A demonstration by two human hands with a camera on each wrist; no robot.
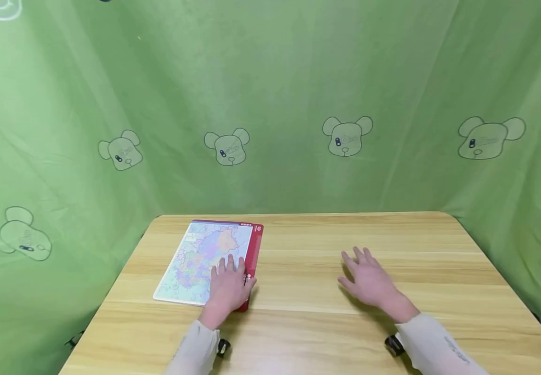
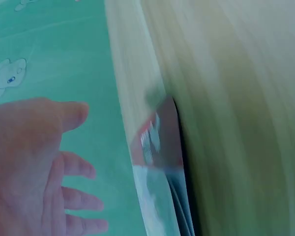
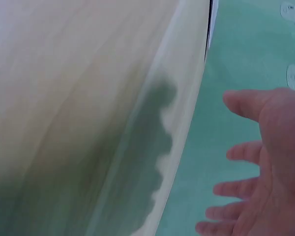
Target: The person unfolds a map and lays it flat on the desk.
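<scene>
A flat map board (image 1: pixel 204 255) with a coloured map and a red strip down its right side lies on the left part of the wooden table. Over its lower right part is my left hand (image 1: pixel 229 287), fingers spread and pointing away from me. In the left wrist view a gap shows between that hand (image 2: pixel 29 162) and the board's edge (image 2: pixel 160 142). My right hand (image 1: pixel 368 281) hovers above bare wood on the right, fingers apart, holding nothing. Its shadow falls on the tabletop in the right wrist view, apart from the hand (image 3: pixel 280 157).
The wooden table (image 1: pixel 298 333) has rounded far corners. Green cloth (image 1: pixel 284 67) with bear-head outlines hangs behind it and on both sides. A dark band piece (image 1: pixel 223 348) sits at the left wrist, and a similar one (image 1: pixel 394 345) at the right.
</scene>
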